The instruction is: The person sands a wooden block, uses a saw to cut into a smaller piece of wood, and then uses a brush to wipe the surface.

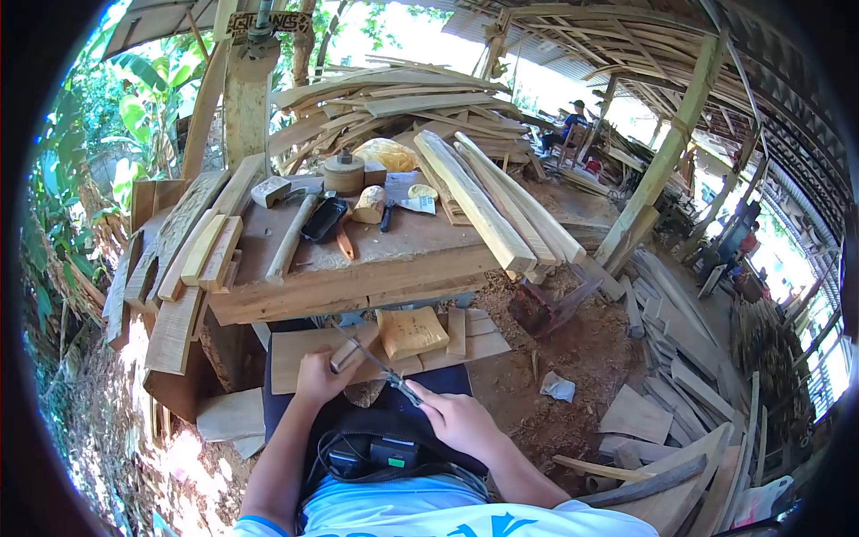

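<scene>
My right hand (458, 422) is closed round the dark, wrapped-looking handle of a thin-bladed knife (369, 352), whose narrow blade slants up and to the left over my lap. Closed as well, my left hand (322, 378) grips a small greyish block (348, 354) right beside the blade. Whether block and blade touch, I cannot tell. Just beyond the blade, a pale carved wood block (411, 332) rests on flat boards (300, 347) lying across my thighs.
Ahead is a heavy wooden workbench (403, 268) bearing a mallet-like stick (293, 240), a black tray (325, 220), a brush (344, 242) and long beams (474, 201). Stacked planks (403, 103) rise behind it. Wood offcuts (637, 417) cover the ground at right. A person (574, 123) sits far back.
</scene>
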The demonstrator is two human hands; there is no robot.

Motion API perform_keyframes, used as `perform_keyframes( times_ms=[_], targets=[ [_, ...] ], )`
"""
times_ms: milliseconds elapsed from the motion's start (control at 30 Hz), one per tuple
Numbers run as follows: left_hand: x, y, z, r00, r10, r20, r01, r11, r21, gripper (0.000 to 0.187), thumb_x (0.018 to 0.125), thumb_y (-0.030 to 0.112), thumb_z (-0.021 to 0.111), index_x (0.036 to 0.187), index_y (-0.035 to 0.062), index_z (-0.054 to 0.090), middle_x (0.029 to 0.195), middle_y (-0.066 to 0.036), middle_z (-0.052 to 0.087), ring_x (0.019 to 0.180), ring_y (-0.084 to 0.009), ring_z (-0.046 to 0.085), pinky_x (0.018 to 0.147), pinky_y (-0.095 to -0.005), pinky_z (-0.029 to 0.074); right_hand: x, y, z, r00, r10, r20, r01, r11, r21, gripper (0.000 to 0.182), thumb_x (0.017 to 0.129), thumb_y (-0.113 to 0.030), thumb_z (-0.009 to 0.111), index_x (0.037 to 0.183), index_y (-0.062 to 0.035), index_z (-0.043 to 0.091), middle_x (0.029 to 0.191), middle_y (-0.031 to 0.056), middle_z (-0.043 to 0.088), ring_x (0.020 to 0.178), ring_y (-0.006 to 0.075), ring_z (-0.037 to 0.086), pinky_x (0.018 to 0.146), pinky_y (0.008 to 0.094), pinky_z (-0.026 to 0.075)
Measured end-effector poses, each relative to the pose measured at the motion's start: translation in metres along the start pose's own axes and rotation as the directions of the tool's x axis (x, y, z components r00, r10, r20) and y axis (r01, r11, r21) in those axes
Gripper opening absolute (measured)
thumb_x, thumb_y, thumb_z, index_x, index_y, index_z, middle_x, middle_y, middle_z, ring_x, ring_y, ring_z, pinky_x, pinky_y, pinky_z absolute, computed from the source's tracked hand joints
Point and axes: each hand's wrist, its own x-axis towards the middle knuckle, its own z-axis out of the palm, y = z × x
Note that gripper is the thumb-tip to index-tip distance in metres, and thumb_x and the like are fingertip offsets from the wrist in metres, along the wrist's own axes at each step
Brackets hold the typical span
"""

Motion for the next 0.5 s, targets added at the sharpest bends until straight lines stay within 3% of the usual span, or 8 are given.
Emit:
perform_keyframes(
  times_ms=[67,233,500],
  targets=[
    [0.005,0.005,-0.002,0.998,-0.062,-0.029,0.064,0.997,0.05,0.034,0.079,0.033,0.083,0.081,0.0,0.076,0.076,-0.021,0.069,0.071,-0.0425,0.069,0.065,-0.048,0.056,-0.017,-0.002,-0.012,1.0,0.02,0.022,-0.02,1.0,-0.009,0.051,0.102,-0.02,0.058,0.153,-0.0244,0.051,0.087,0.0186,0.072,0.075,0.0394,0.071,0.069,0.0493,0.057],
    [0.002,0.01,-0.001,0.999,-0.049,-0.007,0.048,0.998,-0.037,0.034,0.08,0.035,0.083,0.083,0.0011,0.077,0.078,-0.019,0.069,0.073,-0.0423,0.069,0.067,-0.0473,0.056,-0.038,-0.003,-0.025,0.993,0.09,0.078,-0.089,0.996,-0.016,0.052,0.102,-0.019,0.059,0.153,-0.0224,0.052,0.089,0.0195,0.073,0.076,0.0401,0.07,0.07,0.0497,0.056],
    [0.003,0.005,-0.005,1.0,-0.004,0.009,0.005,1.0,-0.012,0.037,0.079,0.036,0.083,0.081,-0.0005,0.076,0.078,-0.02,0.069,0.072,-0.0421,0.069,0.066,-0.0469,0.056,0.008,-0.003,-0.006,0.999,0.001,0.033,-0.004,0.995,0.096,0.05,0.101,-0.016,0.058,0.151,-0.0197,0.053,0.088,0.0213,0.072,0.078,0.0406,0.07,0.071,0.0497,0.056]
  ],
)
